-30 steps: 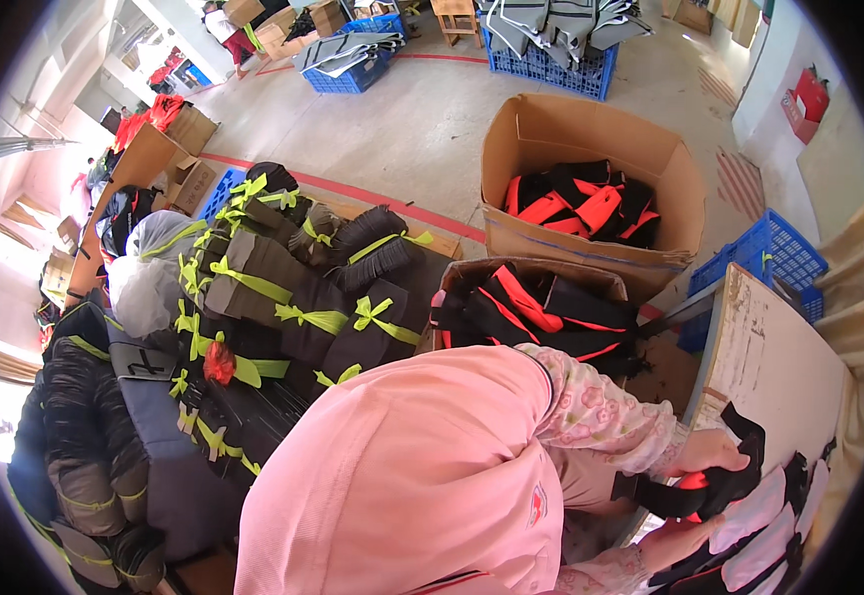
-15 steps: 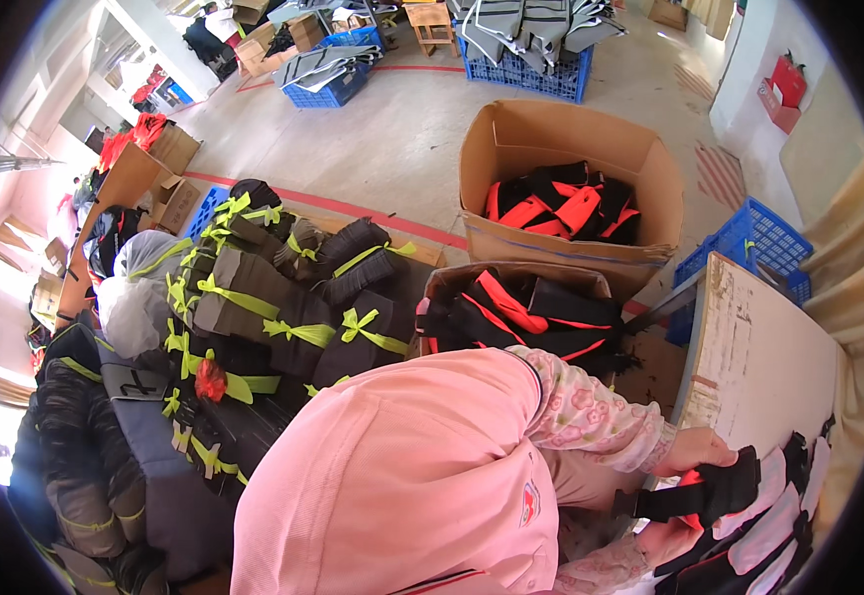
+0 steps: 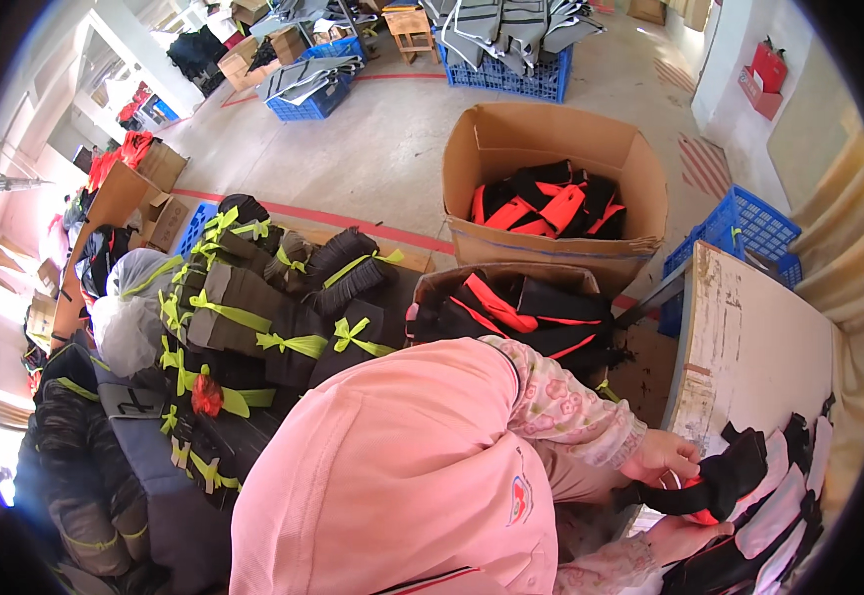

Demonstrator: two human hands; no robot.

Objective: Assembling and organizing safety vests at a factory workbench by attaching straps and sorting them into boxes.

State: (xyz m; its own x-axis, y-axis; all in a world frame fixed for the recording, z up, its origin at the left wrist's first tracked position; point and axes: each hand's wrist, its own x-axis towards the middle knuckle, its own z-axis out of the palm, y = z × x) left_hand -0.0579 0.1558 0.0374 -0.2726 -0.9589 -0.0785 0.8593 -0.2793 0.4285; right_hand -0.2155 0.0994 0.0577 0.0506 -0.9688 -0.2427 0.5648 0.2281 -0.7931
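My left hand (image 3: pixel 662 458), in a flowered pink sleeve, pinches the near end of a black-and-red fabric piece (image 3: pixel 735 471). A small pale loop shows at its fingertips; I cannot make out what it is. Lower down, my right hand (image 3: pixel 688 540) holds the piece's red underside from below, its fingers partly covered by the cloth. A black strap reaches left from the piece, between both hands. Beneath and beyond it, black pieces with pale pink panels (image 3: pixel 771 526) lie overlapped along the near end of a worn white tabletop (image 3: pixel 759 347).
Two cardboard boxes (image 3: pixel 556 253) of black-and-red pieces stand beyond my arm. Dark fabric bundles tied with yellow-green strips (image 3: pixel 239 307) are heaped to the left. A blue crate (image 3: pixel 749 233) sits behind the table, and a tan curtain (image 3: pixel 844 228) hangs at right.
The black-and-red piece has been lowered and turned over the pink-panelled pieces. My left hand has shifted slightly left, my right hand slightly right. The whole view has moved a little.
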